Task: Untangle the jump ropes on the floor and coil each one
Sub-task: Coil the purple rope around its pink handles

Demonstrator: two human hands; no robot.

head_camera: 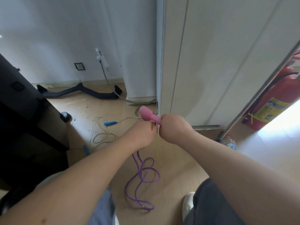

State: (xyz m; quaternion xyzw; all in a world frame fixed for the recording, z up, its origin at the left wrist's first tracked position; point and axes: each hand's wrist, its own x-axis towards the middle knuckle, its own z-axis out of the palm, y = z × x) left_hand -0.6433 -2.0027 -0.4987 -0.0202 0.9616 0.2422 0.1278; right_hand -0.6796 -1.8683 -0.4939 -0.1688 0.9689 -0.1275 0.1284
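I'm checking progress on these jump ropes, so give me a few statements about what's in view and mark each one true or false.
1. The right hand grips the pink handle. True.
2. The purple rope is neatly coiled. False: it trails in loose loops on the floor.
3. The left hand holds a blue handle. False: that handle lies on the floor.
4. A red fire extinguisher stands at the right. True.

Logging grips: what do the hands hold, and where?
The right hand grips the pink handle by its narrower end; left hand holds the purple rope nearby.
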